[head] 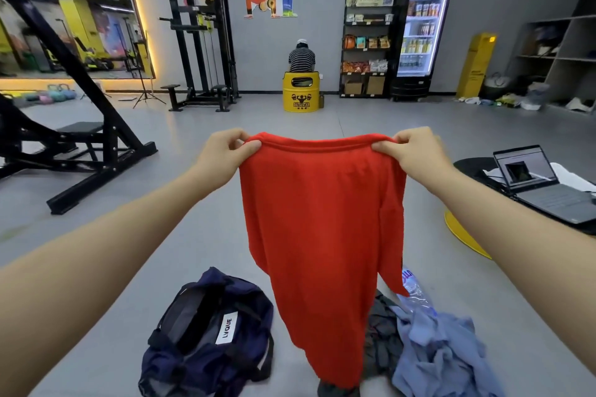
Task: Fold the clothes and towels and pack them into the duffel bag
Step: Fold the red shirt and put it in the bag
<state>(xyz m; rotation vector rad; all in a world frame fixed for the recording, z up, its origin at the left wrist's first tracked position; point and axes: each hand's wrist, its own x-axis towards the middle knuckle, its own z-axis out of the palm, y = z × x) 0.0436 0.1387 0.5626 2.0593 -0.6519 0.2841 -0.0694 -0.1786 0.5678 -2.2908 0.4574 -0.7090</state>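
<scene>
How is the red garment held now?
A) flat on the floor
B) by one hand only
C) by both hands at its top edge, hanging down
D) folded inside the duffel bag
C: the left hand and the right hand each pinch a top corner of the red garment, which hangs down.

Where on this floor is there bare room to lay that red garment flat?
Bare grey floor lies left of the duffel bag, toward the black gym frame, and ahead, between the red garment and the yellow drum. Crowded right of the bag: dark grey clothing, blue clothing and a plastic bottle lie together, with a laptop farther right.
</scene>
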